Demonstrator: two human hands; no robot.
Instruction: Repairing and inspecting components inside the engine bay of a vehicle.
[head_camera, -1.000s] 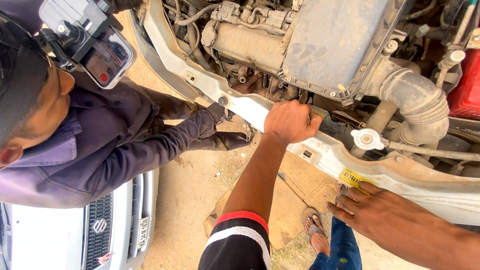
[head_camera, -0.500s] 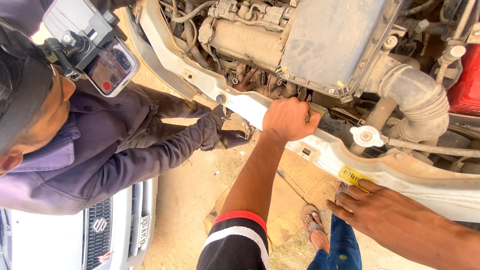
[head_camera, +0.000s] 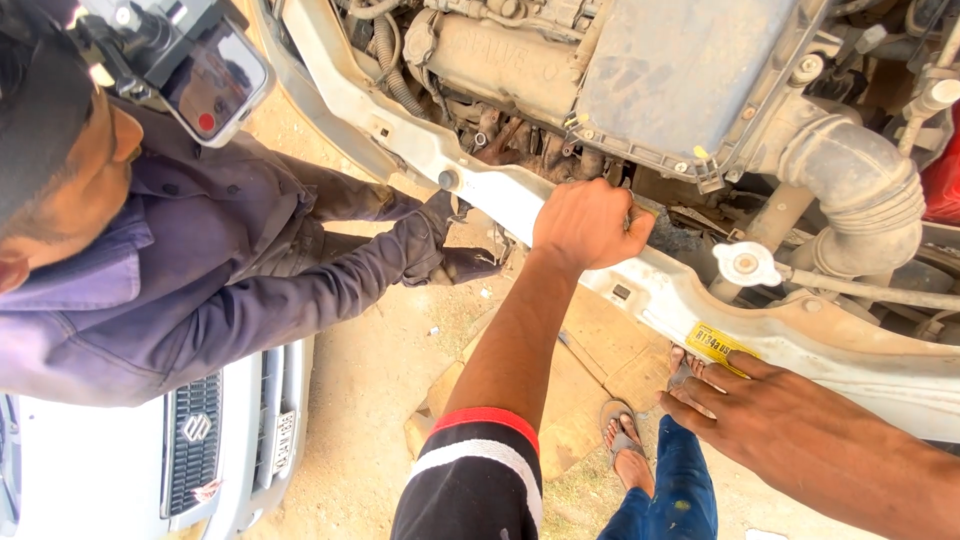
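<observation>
My left hand reaches up from a black sleeve with red and white stripes. It grips the upper edge of the white front crossmember of a car, fingers curled over it. Lower right, my right hand lies flat on the same crossmember, fingers spread, its fingertips beside a yellow sticker. Behind the crossmember is the dusty engine with a grey air filter box and a ribbed grey hose.
A co-worker in a purple shirt leans in at the left with a head-mounted camera; a dark gloved hand reaches under the crossmember. A white cap sits right of my left hand. A detached white bumper and my sandalled foot are on the sandy ground.
The co-worker's head and camera have shifted up and left in view. Both my hands have stayed on the crossmember.
</observation>
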